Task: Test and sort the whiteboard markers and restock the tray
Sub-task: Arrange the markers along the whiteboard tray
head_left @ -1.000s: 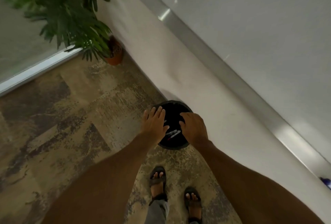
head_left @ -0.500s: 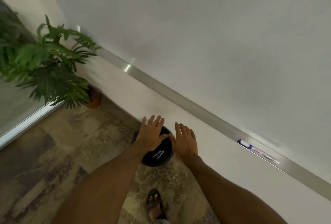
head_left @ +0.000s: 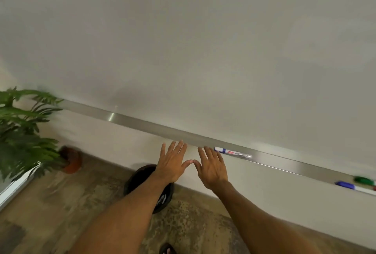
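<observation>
My left hand and my right hand are raised side by side in front of the wall, fingers straight and spread, thumbs nearly touching, both empty. Just beyond my right fingertips a white marker with a blue cap lies on the metal whiteboard tray. Further right on the tray lie a blue-capped marker and a green one. Below my left wrist stands a black round bin on the floor, with white markers showing inside it.
The whiteboard fills the upper view. A potted plant in a terracotta pot stands at the left by a glass wall. The floor is patterned carpet. A sandalled foot shows at the bottom.
Both hands have lifted off the bin and risen toward the tray with fingers spread. My view has tilted up, bringing the whiteboard and more markers on the tray into sight.
</observation>
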The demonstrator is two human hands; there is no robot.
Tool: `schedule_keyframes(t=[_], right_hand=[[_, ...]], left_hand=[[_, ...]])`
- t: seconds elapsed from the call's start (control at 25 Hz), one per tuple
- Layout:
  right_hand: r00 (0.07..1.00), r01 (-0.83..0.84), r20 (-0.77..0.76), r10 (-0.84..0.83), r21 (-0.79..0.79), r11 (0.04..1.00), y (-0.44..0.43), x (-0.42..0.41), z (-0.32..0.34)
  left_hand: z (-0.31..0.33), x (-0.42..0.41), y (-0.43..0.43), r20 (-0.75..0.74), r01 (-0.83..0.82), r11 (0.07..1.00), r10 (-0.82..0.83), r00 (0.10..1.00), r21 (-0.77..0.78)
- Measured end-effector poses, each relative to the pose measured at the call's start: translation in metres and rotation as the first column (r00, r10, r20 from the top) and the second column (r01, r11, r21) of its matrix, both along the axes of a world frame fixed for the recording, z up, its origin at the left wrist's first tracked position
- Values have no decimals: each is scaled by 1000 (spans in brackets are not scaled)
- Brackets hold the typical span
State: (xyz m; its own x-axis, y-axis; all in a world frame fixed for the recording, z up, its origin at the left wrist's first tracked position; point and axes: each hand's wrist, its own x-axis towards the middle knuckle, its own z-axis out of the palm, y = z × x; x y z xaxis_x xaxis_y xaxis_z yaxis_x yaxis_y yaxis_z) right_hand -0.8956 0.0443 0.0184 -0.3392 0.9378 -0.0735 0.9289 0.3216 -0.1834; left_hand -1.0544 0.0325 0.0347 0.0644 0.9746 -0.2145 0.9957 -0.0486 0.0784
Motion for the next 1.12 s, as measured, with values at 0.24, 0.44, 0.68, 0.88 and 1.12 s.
schedule_keyframes(t=[0.24,0.44,0.68,0.88,1.12], right_hand=[[988,157,-10,-157,34,987,-37,119,28],[969,245,8,-247,79,966,-83,225,42],[895,445,-19,-445,74,892,-135,341,59],[787,616,-17,-617,76,784,-166,436,61],[693,720,-25,-721,73,690,-174,535,58]], left_hand=[[25,119,-13,-13,142,988,-142,990,53],[35,228,-40,3,272,960,-272,962,65],[45,357,-58,8,437,898,-438,899,60],[52,464,-68,17,597,799,-600,800,75],[49,574,-61,-1,703,706,-706,709,91]])
